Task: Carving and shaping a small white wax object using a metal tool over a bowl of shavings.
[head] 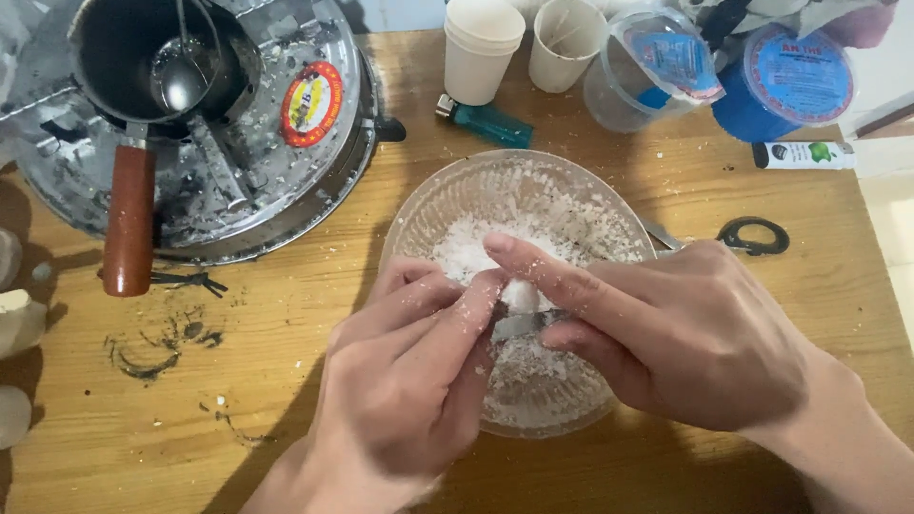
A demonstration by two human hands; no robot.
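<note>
1. Both hands over clear ribbed bowl [447, 205] at centre of wooden table [238, 381], fingertips meeting above the middle.
2. Left hand [409, 381] and right hand [681, 328] pinched together on small white lump [522, 295]; thumbs and forefingers closed on it. Something flat and grey just beneath the fingers; can't tell what.
3. Lump sits above bowl centre, over loose white crumbly flakes [562, 224] that coat bowl floor and walls.
4. Handling, by judgement: light, soft, crumbly, likely damp; sheds grains, sticks to skin (specks on left fingers). Brittle under squeeze.
5. Grip point: fingertip pinch across lump's sides, light pressure, kept over bowl to catch fallout.
6. Bowl itself thin plastic by look, light, prone to sliding; rim best hold.
7. Nearby: dark pot with wooden handle [129, 219] on metal stove [286, 200], top left; green lighter [486, 122], paper cups [481, 48], lidded tubs [657, 71] behind; scissors [752, 235] right of bowl.
</note>
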